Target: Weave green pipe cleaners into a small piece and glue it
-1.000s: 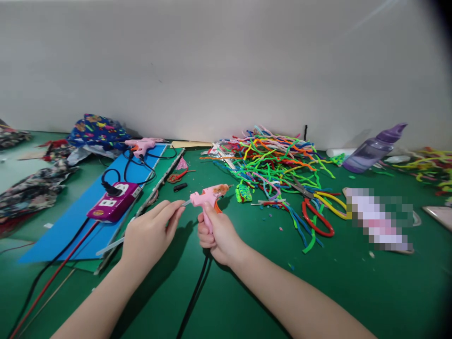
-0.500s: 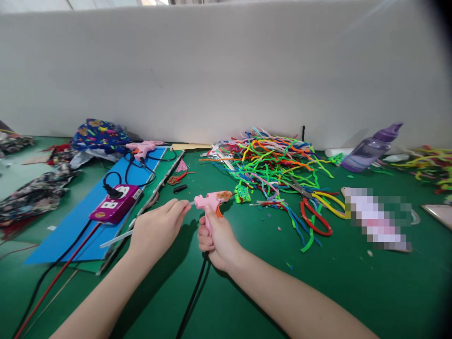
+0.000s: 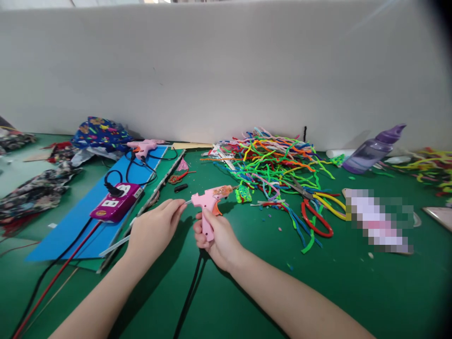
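Observation:
A pink glue gun (image 3: 208, 200) is in my right hand (image 3: 221, 240), whose fingers are wrapped round its handle below the orange trigger. Its brown-stained nozzle points right, close to a small green woven piece (image 3: 243, 193) on the table. My left hand (image 3: 157, 228) pinches a translucent glue stick (image 3: 188, 202) at the back end of the gun. The stick's long tail (image 3: 115, 246) shows on the other side of the hand, and its middle is hidden behind it. A black cord hangs from the gun's handle.
A purple power strip (image 3: 116, 203) lies on a blue sheet (image 3: 76, 235), with a second pink glue gun (image 3: 146, 147) behind. Colourful pipe cleaners (image 3: 278, 157), scissors (image 3: 314, 202) and a purple bottle (image 3: 369, 153) lie to the right. A white partition (image 3: 226, 70) stands behind.
The glue gun has tilted slightly, its nozzle now higher and nearer the green piece, and more of its handle shows. My left hand has shifted slightly left with the glue stick.

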`<state>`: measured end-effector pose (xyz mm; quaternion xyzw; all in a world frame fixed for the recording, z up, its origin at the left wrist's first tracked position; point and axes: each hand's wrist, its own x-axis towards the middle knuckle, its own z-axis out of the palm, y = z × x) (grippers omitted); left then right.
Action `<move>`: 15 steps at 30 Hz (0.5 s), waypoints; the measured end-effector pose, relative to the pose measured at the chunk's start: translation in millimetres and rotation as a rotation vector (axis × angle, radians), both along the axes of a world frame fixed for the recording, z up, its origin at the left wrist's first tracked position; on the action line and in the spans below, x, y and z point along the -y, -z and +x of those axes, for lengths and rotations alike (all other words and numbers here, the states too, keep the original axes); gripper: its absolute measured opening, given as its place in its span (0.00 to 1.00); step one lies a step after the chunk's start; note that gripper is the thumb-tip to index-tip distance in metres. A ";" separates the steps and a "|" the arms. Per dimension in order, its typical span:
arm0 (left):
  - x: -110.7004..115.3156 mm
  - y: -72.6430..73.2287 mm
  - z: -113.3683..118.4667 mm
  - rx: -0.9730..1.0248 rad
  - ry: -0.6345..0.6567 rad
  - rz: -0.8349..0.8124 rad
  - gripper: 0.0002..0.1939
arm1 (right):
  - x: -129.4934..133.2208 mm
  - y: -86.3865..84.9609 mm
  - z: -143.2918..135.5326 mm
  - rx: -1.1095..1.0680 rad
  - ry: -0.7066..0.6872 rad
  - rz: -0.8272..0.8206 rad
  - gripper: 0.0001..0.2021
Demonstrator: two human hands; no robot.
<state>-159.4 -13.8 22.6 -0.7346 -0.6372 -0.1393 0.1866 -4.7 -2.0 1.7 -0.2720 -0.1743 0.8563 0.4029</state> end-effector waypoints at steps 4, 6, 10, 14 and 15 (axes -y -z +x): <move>-1.2 2.8 0.3 0.078 -0.006 0.032 0.11 | 0.4 1.6 1.5 -0.031 0.051 0.019 0.14; -1.4 2.2 1.3 0.110 0.001 0.041 0.11 | 0.6 2.0 2.2 -0.051 0.050 0.009 0.16; 0.2 0.6 1.3 0.119 0.011 0.033 0.11 | 1.1 2.7 3.5 -0.094 -0.010 -0.034 0.17; 3.1 1.9 -0.7 0.090 0.008 0.037 0.10 | 0.3 2.4 4.3 -0.149 -0.067 -0.057 0.15; 3.7 2.6 -0.8 0.076 0.008 0.037 0.10 | 0.1 2.0 4.1 -0.145 -0.074 -0.065 0.16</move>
